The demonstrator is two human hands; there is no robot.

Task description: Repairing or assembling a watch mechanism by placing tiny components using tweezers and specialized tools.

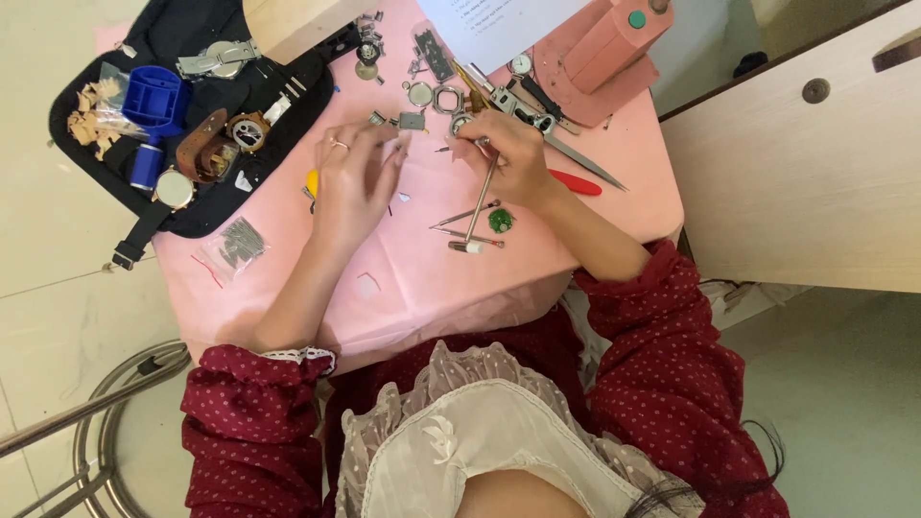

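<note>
My right hand (513, 158) grips a thin metal screwdriver (483, 197) like a pen, its shaft slanting down toward me and its tip up by a small round watch part (462, 123). My left hand (353, 177), with a ring on one finger, rests on the pink table cover (413, 278), fingertips pinched near a small square metal piece (412, 121). Whether those fingers hold anything is hidden. Two more slim screwdrivers (467, 219) and a round green piece (500, 221) lie just below my right hand.
A black tool pouch (197, 58) at the left holds a blue case-holder (153, 101), watch cases and straps. Tweezers (580, 161), a red-handled tool (574, 183), a pink press (604, 53) and a sheet of paper (494, 24) sit at the back. A metal stool (106, 432) stands lower left.
</note>
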